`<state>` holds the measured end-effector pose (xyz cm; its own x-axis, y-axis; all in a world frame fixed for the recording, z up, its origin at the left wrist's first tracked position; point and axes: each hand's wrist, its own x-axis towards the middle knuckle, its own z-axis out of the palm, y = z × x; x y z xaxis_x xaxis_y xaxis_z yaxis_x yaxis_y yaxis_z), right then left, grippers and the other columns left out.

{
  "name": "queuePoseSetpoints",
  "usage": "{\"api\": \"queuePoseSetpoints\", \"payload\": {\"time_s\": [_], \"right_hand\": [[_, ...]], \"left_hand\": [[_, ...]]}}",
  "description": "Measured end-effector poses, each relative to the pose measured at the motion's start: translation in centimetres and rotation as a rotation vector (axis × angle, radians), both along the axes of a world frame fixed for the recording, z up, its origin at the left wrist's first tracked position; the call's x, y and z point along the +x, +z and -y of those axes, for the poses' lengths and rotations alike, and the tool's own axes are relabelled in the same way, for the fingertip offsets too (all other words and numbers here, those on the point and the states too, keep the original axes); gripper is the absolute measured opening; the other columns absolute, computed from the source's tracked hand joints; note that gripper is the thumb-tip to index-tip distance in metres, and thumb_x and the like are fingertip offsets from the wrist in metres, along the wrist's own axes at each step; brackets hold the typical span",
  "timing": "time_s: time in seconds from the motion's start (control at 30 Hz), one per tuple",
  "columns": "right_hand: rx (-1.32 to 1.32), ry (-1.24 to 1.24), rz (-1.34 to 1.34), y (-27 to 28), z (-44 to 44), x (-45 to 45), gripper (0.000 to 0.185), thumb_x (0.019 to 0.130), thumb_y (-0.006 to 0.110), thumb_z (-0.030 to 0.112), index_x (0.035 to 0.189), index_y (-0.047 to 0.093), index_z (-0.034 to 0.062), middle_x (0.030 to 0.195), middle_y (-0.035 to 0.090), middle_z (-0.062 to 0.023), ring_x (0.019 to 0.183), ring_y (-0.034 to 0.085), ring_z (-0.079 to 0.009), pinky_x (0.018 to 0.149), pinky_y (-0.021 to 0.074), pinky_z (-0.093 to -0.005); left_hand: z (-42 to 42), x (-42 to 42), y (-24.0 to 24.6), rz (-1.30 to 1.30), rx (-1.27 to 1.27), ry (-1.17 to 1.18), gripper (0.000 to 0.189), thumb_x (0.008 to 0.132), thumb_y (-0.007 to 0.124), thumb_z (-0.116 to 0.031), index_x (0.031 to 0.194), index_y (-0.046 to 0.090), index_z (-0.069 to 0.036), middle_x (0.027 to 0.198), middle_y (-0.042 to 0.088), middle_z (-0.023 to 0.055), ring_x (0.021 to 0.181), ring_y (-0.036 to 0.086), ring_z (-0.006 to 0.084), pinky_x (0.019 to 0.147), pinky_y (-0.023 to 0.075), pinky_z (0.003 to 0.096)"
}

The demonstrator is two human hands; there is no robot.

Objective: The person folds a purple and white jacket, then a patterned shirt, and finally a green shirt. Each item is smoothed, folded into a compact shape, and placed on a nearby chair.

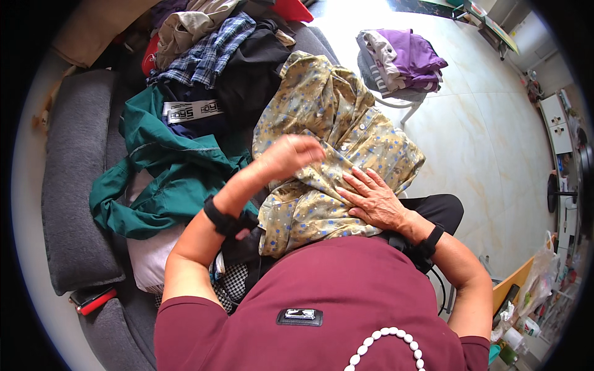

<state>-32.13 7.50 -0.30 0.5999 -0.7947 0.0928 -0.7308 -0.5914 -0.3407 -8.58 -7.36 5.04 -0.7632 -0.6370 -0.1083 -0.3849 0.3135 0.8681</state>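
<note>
A yellow-tan button-up shirt (320,106) with blue and white dots lies across my lap, creased, with its collar end away from me. Pale buttons run along its front. My right hand (375,199) rests flat on the cloth with the fingers spread. Over the shirt's left-middle part is my left hand (294,155), blurred, its fingers loosely bent. No cloth shows gripped in it; whether it touches the shirt is unclear. To the left, a crumpled green garment (171,171) lies on the grey sofa.
A plaid shirt (209,51), a beige garment (185,35) and dark clothes (253,65) are heaped on the sofa. Folded clothes with a purple one (413,58) on top sit on a stool (401,104). A grey cushion (81,176) is at left, a cluttered wooden board (515,273) at lower right.
</note>
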Motion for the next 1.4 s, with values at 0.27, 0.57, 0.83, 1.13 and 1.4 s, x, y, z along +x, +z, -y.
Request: {"api": "queuePoseSetpoints", "payload": {"time_s": [0.27,0.57,0.83,1.13,1.4], "right_hand": [[0.013,0.052,-0.016,0.8,-0.3,-0.6,0.051,0.084,0.058,0.029,0.132,0.048,0.0159,0.144,0.036,-0.0054,0.138,0.025,-0.0257,0.113,0.0158,-0.0432],[0.165,0.057,-0.016,0.1,0.1,-0.9,0.054,0.089,0.055,0.033,0.139,0.04,0.021,0.149,0.028,-0.0058,0.141,0.017,-0.0258,0.114,0.0083,-0.0439],[0.134,0.044,-0.006,0.0,0.1,-0.8,0.054,0.086,0.058,0.032,0.137,0.041,0.021,0.147,0.031,-0.0053,0.139,0.021,-0.0258,0.113,0.0131,-0.0443],[0.117,0.046,0.0,0.3,-0.1,-0.7,0.051,0.087,0.056,0.032,0.135,0.044,0.0201,0.146,0.032,-0.0061,0.138,0.022,-0.0268,0.113,0.0138,-0.0439],[0.116,0.058,-0.01,0.5,0.0,-0.7,0.052,0.086,0.057,0.03,0.135,0.043,0.0201,0.146,0.032,-0.0072,0.139,0.021,-0.0274,0.113,0.0144,-0.045]], "left_hand": [[11.4,-4.5,-5.8,0.216,-0.27,0.666,0.063,0.078,0.07,-0.034,0.128,0.046,-0.004,0.112,0.057,0.0179,0.105,0.056,0.026,0.089,0.0452,0.0352],[16.5,-4.2,-10.0,0.448,-0.233,0.706,0.039,0.079,0.064,-0.041,0.108,0.064,-0.015,0.101,0.066,0.0127,0.1,0.06,0.0308,0.091,0.0451,0.0422],[18.1,-0.3,-8.5,-0.153,-0.449,0.816,0.011,0.09,0.058,-0.015,0.085,0.062,-0.006,0.07,0.055,-0.0037,0.064,0.046,0.0065,0.059,0.0413,0.0244],[19.3,12.2,-2.1,-0.651,-0.231,1.195,0.01,0.093,0.053,-0.013,0.094,0.06,-0.006,0.086,0.06,0.001,0.076,0.053,0.0095,0.072,0.0459,0.0254],[16.3,20.2,-3.8,-0.623,0.652,1.194,0.032,0.094,0.052,-0.039,0.1,0.06,-0.008,0.095,0.067,0.0075,0.085,0.063,0.018,0.077,0.052,0.0358]]}}
